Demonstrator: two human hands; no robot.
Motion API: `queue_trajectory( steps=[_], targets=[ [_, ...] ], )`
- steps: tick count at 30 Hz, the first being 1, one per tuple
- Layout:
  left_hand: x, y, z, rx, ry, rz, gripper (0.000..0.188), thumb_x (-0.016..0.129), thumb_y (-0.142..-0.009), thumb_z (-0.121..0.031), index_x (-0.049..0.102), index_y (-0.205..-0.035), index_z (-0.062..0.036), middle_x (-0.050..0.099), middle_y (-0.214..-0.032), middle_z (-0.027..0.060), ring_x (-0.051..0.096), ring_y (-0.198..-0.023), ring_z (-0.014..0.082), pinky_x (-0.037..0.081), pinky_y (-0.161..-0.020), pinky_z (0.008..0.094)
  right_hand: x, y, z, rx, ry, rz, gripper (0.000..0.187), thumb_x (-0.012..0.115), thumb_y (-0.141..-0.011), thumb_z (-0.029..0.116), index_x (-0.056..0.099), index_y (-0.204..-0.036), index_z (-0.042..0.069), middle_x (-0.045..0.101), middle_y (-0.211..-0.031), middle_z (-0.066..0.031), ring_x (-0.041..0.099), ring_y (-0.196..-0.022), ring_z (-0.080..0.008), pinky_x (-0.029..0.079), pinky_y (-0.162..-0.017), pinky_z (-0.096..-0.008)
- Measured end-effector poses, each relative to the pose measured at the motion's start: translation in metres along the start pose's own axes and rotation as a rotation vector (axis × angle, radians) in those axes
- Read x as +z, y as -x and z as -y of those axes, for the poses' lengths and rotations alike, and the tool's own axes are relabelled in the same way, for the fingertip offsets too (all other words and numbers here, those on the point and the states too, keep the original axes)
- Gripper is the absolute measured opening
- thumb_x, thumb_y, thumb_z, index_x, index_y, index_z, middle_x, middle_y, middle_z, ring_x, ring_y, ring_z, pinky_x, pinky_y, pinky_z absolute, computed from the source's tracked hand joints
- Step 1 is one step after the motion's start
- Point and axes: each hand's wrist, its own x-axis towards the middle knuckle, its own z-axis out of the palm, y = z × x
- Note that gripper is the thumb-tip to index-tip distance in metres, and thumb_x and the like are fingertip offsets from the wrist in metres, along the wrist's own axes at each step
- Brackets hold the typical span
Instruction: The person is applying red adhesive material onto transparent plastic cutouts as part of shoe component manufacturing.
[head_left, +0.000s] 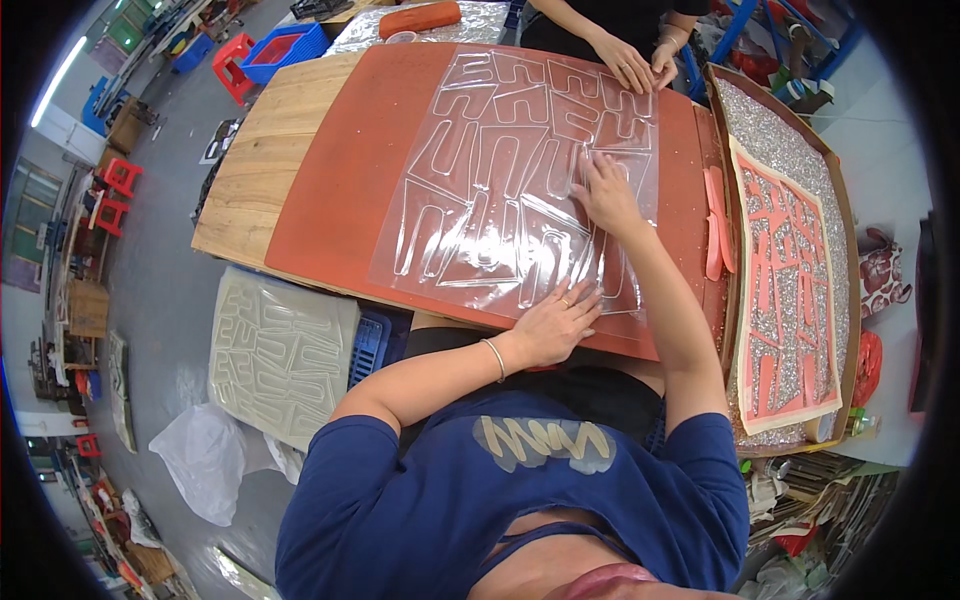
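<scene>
A clear plastic sheet (505,150) with moulded, rounded outlines lies on a red-brown mat (340,170) over the wooden table. My left hand (560,322), a bangle on its wrist, rests at the sheet's near edge with its fingers stretched out. Farther up, toward the sheet's right side, my right hand (610,200) presses on it with fingers spread. Neither hand grips anything that I can see. At the far right corner, another person's hands (640,68) touch the sheet's edge.
Bare wooden boards (285,140) form the table's left part. On the right stands a tray of glittery material (790,120) with a pink cut-out panel (785,280) on it. Pink strips (715,225) lie beside it. A stack of pale moulded sheets (280,350) sits at lower left.
</scene>
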Motion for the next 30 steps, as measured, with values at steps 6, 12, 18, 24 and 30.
queue_trajectory(
  steps=[6, 12, 18, 24, 30],
  targets=[
    [0.000, -0.002, -0.007, -0.007, 0.008, -0.059, 0.040, 0.048, -0.091, -0.027, 0.056, -0.116, 0.0029, 0.048, -0.131, 0.0206, 0.038, -0.128, 0.0355, 0.027, -0.107, 0.0486, 0.019, -0.016, 0.025, 0.129, 0.082, -0.049, 0.057, 0.042, -0.092, 0.044, 0.039, -0.138, 0.012, 0.038, -0.141, -0.0175, 0.029, -0.134, -0.0324, 0.020, -0.109, -0.0518],
    [-0.026, -0.006, 0.090, -0.587, 0.267, 0.037, 0.045, 0.060, -0.081, -0.024, 0.054, -0.121, -0.0059, 0.047, -0.130, 0.0193, 0.040, -0.123, 0.0356, 0.029, -0.104, 0.0498, 0.029, -0.017, 0.019, 0.161, -0.013, -0.158, 0.048, 0.044, -0.092, 0.037, 0.050, -0.129, 0.007, 0.045, -0.135, -0.0180, 0.037, -0.129, -0.0332, 0.024, -0.108, -0.0487],
    [-0.098, -0.031, 0.245, -0.915, -0.348, 0.033, 0.071, 0.029, -0.091, -0.058, 0.023, -0.146, -0.0143, 0.016, -0.152, 0.0166, 0.010, -0.140, 0.0380, 0.003, -0.111, 0.0555, 0.032, -0.023, 0.012, 0.173, -0.083, -0.322, 0.034, 0.052, -0.086, 0.021, 0.060, -0.113, 0.002, 0.056, -0.122, -0.0177, 0.049, -0.116, -0.0338, 0.033, -0.103, -0.0447],
    [-0.093, -0.052, 0.256, -1.323, -0.382, -0.119, 0.076, 0.033, -0.089, -0.057, 0.023, -0.145, -0.0071, 0.013, -0.151, 0.0207, 0.009, -0.138, 0.0441, 0.000, -0.108, 0.0611, 0.016, -0.043, 0.001, 0.098, 0.013, -0.266, 0.036, 0.057, -0.081, 0.023, 0.062, -0.110, 0.002, 0.061, -0.115, -0.0121, 0.056, -0.098, -0.0279, 0.045, -0.085, -0.0391],
    [-0.087, -0.051, 0.258, -1.283, -0.394, -0.170, 0.076, 0.035, -0.090, -0.054, 0.026, -0.143, -0.0007, 0.015, -0.151, 0.0215, 0.009, -0.138, 0.0440, 0.001, -0.107, 0.0626, 0.037, -0.073, -0.036, 0.131, 0.046, -0.269, 0.036, 0.057, -0.082, 0.027, 0.063, -0.109, 0.002, 0.061, -0.115, -0.0112, 0.062, -0.089, -0.0299, 0.050, -0.078, -0.0389]
  ],
)
